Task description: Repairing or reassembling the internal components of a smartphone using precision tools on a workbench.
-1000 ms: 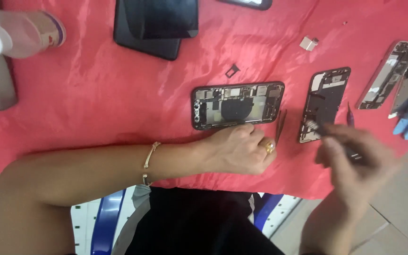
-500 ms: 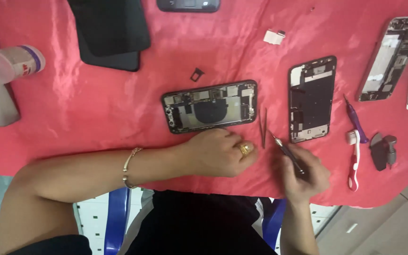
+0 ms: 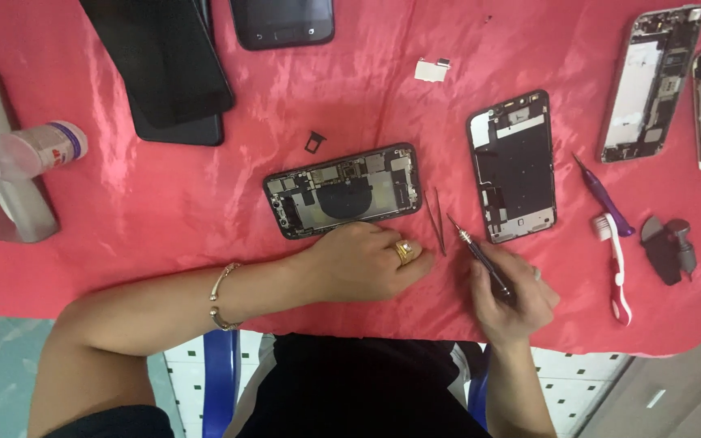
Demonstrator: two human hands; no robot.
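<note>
An opened black phone body (image 3: 342, 191) with its inner parts showing lies on the red cloth (image 3: 123, 227). My left hand (image 3: 363, 264), with a gold ring, rests on the cloth along the phone's near edge, fingers curled and holding nothing. My right hand (image 3: 513, 296) grips a slim dark screwdriver (image 3: 476, 255), tip pointing up-left between the phone and a second opened phone frame (image 3: 514, 166). Thin tweezers (image 3: 436, 221) lie on the cloth just right of the opened phone.
A small black SIM tray (image 3: 315, 141) and a white part (image 3: 432, 70) lie behind the phone. Dark phones (image 3: 180, 73) sit at the back left, a clear bottle (image 3: 30, 150) far left. Right side: two more opened frames (image 3: 651, 81), purple tool (image 3: 606, 199), toothbrush (image 3: 618, 272).
The view has shifted, so everything sits further left and lower in frame. My right hand with the screwdriver has settled lower right of the phone. My left hand stays by the phone's near edge.
</note>
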